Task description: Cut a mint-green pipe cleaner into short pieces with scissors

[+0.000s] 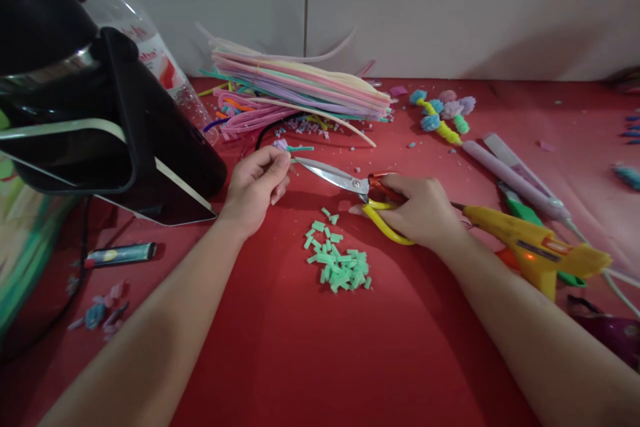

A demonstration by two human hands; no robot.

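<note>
My right hand (420, 210) is wrapped round the handles of a pair of scissors (333, 177), one handle red and the other yellow. Their blades point left and look nearly closed. At their tips, my left hand (261, 187) pinches a thin green strip (293, 160), of which only a short end shows. Just behind those fingers lies a small lilac fuzzy piece (281, 145) with a teal stem (301, 148); whether the fingers touch it I cannot tell. Below the scissors, a loose heap of small cut green pieces (345, 270) lies on the red tabletop (320, 360).
Bundled pastel pipe cleaners (305, 83) lie at the back. A large black flask-like container (165, 127) and a clear plastic bottle (165, 60) stand left. At right are a yellow glue gun (525, 240), a lilac flat iron (515, 177) and fuzzy pom-poms (435, 113).
</note>
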